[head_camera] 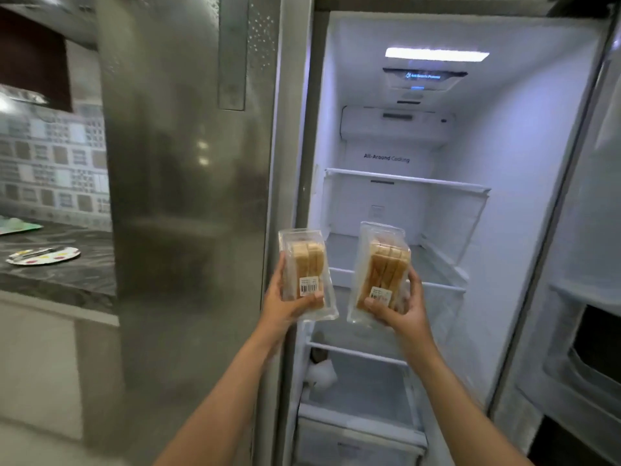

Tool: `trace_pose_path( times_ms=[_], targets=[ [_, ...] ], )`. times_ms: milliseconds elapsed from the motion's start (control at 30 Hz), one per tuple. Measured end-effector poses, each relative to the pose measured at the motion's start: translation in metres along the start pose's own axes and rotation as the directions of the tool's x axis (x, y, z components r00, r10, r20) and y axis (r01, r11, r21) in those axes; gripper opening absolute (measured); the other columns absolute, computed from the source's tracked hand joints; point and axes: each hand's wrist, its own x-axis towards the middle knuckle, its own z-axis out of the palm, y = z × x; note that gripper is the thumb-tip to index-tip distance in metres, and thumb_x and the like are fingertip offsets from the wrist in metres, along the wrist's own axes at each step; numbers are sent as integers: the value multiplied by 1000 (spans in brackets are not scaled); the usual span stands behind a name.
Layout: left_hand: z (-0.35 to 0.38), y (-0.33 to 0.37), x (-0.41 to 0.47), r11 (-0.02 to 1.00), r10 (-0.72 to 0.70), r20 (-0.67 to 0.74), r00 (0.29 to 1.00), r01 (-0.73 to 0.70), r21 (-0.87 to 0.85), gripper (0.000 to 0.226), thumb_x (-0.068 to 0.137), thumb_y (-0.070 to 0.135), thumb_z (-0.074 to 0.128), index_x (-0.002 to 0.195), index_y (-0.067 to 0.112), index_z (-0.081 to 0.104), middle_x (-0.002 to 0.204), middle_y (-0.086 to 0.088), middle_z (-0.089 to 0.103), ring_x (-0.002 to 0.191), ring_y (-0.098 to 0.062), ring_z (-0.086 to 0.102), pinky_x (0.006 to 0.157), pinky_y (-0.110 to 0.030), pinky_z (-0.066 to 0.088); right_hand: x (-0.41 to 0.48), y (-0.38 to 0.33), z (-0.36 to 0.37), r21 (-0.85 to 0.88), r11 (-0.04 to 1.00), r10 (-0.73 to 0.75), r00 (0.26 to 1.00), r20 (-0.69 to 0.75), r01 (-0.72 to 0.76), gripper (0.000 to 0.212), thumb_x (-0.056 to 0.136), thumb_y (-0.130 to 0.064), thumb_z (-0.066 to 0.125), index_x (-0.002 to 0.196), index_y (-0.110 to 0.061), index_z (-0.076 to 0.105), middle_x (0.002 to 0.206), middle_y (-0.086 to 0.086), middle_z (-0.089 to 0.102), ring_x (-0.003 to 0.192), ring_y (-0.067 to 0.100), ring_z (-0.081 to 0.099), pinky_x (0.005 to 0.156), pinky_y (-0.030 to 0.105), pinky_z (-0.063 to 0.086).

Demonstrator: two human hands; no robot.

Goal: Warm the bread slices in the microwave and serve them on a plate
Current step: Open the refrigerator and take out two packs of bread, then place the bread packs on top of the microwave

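Fridge back wall (369, 142) reads "All-Around Cooling" — labels on bread packs (307, 260) unreadable.

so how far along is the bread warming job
Early. Done: the left pack and right pack of bread are out of the open fridge. In hand: left hand grips one, right hand the other, both closed. Left: unpacking, the microwave (not in view), then serving on the plate on the counter.

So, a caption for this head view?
Left hand and right hand hold clear bread packs at the open fridge.
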Motion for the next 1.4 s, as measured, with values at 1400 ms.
trace_pose_path(
  times_ms=[1400],
  targets=[
    [-737,178,-96,948,188,-883,430,154,277,99,73,3,73,146,40,18,130,-8,56,116,-25,59,97,-50,48,157,289,848,219,781,135,500,855,-585,82,77,6,65,141,-33,30,113,1,64,94,18,65,68,29,59]
  ],
)
